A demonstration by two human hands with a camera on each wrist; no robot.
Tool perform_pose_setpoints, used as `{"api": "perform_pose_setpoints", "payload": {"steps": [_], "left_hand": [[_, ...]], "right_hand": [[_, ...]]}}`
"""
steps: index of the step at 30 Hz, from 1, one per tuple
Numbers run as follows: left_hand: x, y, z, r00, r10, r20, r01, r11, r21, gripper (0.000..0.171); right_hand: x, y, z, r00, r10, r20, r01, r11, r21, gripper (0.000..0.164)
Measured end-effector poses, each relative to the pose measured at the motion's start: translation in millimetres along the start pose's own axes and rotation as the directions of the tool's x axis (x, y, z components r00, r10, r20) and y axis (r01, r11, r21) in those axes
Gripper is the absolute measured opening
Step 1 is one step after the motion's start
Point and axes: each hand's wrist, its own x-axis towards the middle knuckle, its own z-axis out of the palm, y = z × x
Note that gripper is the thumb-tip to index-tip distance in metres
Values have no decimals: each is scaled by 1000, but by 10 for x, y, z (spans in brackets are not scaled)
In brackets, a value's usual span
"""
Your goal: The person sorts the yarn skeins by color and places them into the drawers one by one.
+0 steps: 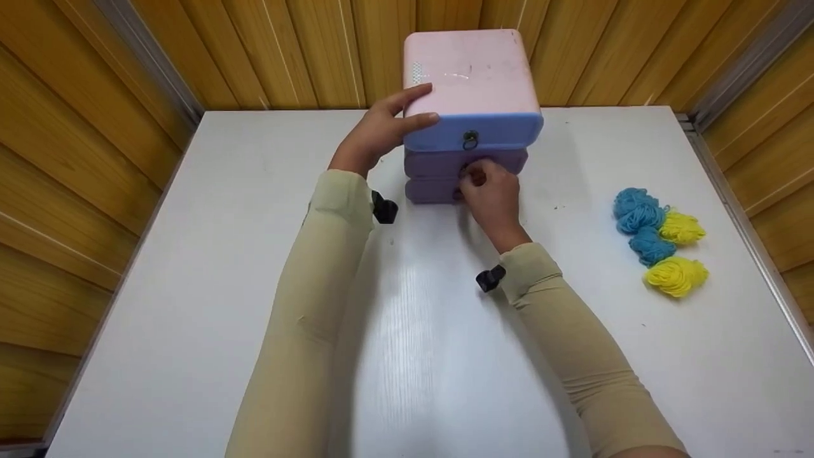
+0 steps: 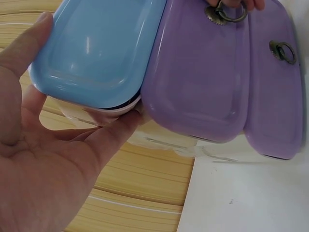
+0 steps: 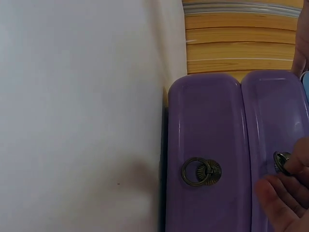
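Observation:
A small drawer cabinet with a pink top [image 1: 470,70] stands at the back of the table. Its upper drawer front is blue [image 2: 101,53]; the two below, the middle drawer [image 2: 198,82] and the bottom drawer [image 3: 207,111], are purple. My left hand [image 1: 388,124] grips the cabinet's upper left corner, thumb and fingers spread around the side and top. At the middle drawer, the fingers of my right hand [image 1: 493,194] pinch its bronze ring pull [image 3: 281,162]. The bottom drawer's ring pull [image 3: 195,171] hangs free, and so does the blue drawer's ring pull [image 1: 470,140].
On the right of the white table [image 1: 191,267] lie blue yarn bundles [image 1: 638,210] and yellow yarn bundles [image 1: 677,277], close together. Wood-patterned panels [image 1: 305,51] border the table at the back and both sides.

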Motion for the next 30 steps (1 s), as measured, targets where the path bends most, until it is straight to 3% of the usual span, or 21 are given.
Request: {"api": "perform_pose_setpoints", "payload": {"steps": [8, 11, 16, 30], "left_hand": [[-1, -5, 4, 1000, -4, 1, 4, 1000, -5, 64], [82, -85, -16, 1000, 5, -1, -5, 1000, -19, 65], [237, -190, -45, 1000, 26, 0, -26, 999, -28, 66], [231, -162, -55, 1000, 10, 8, -10, 1000, -27, 67]], "right_hand": [[0, -22, -38, 991, 134, 21, -136, 987, 87, 11], [-30, -25, -49, 986, 161, 34, -164, 980, 113, 10], [-50, -15, -82, 979, 194, 60, -201, 969, 145, 9], [-166, -34, -155, 970, 227, 91, -241, 951, 193, 10]]}}
